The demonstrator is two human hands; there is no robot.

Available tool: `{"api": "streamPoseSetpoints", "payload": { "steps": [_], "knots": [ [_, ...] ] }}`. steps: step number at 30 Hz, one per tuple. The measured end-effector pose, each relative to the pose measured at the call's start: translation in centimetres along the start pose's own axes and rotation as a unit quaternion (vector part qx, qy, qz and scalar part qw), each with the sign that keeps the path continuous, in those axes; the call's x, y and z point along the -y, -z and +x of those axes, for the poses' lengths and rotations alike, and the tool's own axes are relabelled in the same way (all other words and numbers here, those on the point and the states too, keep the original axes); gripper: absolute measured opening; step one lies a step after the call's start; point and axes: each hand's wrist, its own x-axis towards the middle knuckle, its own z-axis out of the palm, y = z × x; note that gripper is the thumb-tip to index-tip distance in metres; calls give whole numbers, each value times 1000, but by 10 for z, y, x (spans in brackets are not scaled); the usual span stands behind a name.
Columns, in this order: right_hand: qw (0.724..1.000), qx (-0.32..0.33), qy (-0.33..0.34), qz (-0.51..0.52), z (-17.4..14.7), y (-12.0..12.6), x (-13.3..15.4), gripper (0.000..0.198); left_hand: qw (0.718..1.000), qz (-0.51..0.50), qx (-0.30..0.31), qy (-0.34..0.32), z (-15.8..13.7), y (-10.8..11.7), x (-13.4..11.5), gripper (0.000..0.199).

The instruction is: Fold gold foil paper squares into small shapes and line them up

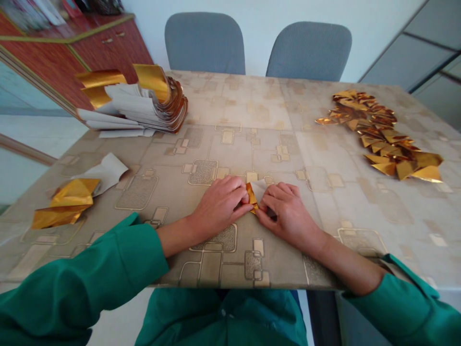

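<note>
Between my two hands is a small piece of gold foil paper (252, 196), gold on one face and whitish on the other. My left hand (226, 199) pinches its left edge, thumb and fingers closed together. On the other side my right hand (284, 206) grips the right edge, fingers curled and thumb pressed toward the left thumb. Both hands rest low over the patterned tablecloth (223, 144), near the table's front edge. Much of the paper is hidden behind my fingers, so its exact fold cannot be made out.
A thick stack of gold-and-white paper sheets (144, 105) stands at the back left. Loose gold sheets (72, 199) lie at the left. Folded gold paper pieces (382, 129) are heaped at the right. Two grey chairs (205, 43) stand behind the table, and a wooden cabinet (104, 48) at the left.
</note>
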Motion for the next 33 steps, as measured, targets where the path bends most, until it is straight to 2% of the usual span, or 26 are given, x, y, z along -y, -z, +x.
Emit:
{"api": "streamPoseSetpoints", "payload": {
  "steps": [7,15,18,20,22,23,27,33],
  "knots": [
    [1000,-11,-9,-8,0,-4,-1,11,1000,-1,5,28,0,1,0,21],
    [999,20,-7,-25,0,-1,-2,3,998,-34,11,53,2,4,3,22],
    [999,23,-7,-29,0,-2,-2,2,999,27,-32,-3,-3,3,2,17],
    [999,18,-2,-33,0,-3,-3,2,988,96,-72,-95,-9,3,-2,17],
    [999,14,2,-34,0,-4,-4,3,968,147,-82,-184,-16,3,-8,22],
    [999,13,2,-34,0,-4,-4,3,963,160,-78,-203,-19,4,-11,24],
    [999,13,-3,-35,0,-3,-4,3,964,167,-47,-199,-27,6,-17,29],
    [999,30,-12,-26,1,-3,-2,3,967,179,-41,-178,-31,11,-6,33]
  ]
}}
